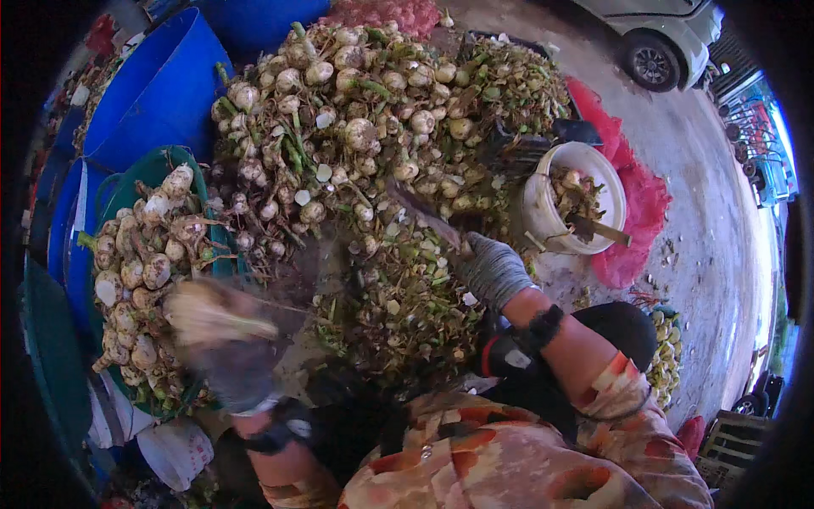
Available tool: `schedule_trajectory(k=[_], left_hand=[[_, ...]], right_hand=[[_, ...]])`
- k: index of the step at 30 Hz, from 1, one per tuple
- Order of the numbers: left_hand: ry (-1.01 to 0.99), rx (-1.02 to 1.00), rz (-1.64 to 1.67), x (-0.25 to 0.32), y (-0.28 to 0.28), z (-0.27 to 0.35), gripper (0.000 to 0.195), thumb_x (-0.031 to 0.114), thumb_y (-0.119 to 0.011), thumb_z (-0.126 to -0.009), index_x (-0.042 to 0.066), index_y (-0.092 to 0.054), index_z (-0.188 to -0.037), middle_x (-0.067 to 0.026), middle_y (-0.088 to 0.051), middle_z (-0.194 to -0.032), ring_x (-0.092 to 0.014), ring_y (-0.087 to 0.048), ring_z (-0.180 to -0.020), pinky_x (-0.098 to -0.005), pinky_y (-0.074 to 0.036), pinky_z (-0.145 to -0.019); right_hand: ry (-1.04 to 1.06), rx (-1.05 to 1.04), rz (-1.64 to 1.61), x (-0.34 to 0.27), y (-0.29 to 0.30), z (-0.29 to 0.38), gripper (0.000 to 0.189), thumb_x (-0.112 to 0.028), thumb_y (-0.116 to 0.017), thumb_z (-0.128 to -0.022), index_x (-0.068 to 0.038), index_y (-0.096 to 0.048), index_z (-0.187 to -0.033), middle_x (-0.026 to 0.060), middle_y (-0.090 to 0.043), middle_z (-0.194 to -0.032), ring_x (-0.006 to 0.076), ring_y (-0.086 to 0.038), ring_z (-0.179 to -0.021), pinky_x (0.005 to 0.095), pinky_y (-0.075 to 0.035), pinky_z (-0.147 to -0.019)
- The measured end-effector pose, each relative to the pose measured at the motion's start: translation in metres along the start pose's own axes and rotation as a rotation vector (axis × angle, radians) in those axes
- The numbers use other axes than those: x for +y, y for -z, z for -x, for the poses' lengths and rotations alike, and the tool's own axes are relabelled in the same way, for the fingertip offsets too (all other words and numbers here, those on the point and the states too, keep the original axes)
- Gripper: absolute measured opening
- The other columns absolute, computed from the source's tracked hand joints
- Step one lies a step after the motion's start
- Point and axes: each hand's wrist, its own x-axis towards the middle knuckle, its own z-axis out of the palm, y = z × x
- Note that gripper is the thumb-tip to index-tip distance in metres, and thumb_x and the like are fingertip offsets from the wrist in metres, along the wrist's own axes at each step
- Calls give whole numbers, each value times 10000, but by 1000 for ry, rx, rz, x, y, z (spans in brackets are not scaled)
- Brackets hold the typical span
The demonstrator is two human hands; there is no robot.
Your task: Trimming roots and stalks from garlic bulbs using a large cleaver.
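My left hand, in a dark glove and blurred by motion, grips one or more pale bulbs with a stalk or roots trailing. It is over the right side of a green tub heaped with dirty onion-like bulbs. My right hand, in a grey knitted glove, holds a knife, its stained blade angled up and left. Beneath the blade lie green and white trimmings. A large pile of similar bulbs with roots and stalks spreads beyond both hands.
Blue tubs stand at the far left. Right of the pile, a white bucket holds scraps and a flat wooden-looking handle, with red mesh sacking behind it. A car is parked on the concrete.
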Motion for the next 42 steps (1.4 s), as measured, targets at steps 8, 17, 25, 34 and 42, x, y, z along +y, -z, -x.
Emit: schedule_trajectory(k=[8,17,25,34,42], left_hand=[[-31,63,-284,-16,-61,-73,404,236,-630,-851,61,-546,-1206,-85,-611,-1128,-261,-585,-1076,-366,-466,-945],[402,-402,-1769,-269,0,-127,293,176,-639,-855,89,-605,-1133,-159,-637,-1098,-339,-598,-1044,-431,-481,-882],[70,-885,-2537,-353,85,-55,303,243,-627,-844,160,-620,-1135,-122,-572,-1195,-318,-546,-1154,-454,-466,-924],[599,-757,-2131,-260,4,-34,361,272,-647,-856,103,-640,-1175,-117,-528,-1335,-298,-420,-1305,-430,-393,-1052],[451,-389,-928,-242,49,-17,265,207,-625,-901,75,-634,-1131,-113,-654,-1022,-224,-616,-831,-339,-521,-786]], right_hand=[[-175,231,-667,-38,51,4,245,-190,-717,-854,-17,-630,-1004,74,-634,-768,129,-539,-675,295,-481,-637],[-295,171,-1051,-30,56,1,184,-167,-708,-870,-53,-647,-1000,-15,-637,-834,93,-553,-758,276,-481,-700],[-308,59,-1091,-24,45,-6,179,-142,-695,-873,-44,-641,-1013,-4,-631,-852,83,-558,-791,275,-485,-724],[-174,-19,-793,-12,2,9,162,-119,-696,-853,-39,-625,-975,41,-635,-828,135,-557,-747,303,-496,-712],[102,-344,-112,-26,11,29,306,-314,-608,-850,-89,-628,-1057,210,-666,-853,398,-652,-809,465,-516,-715]])
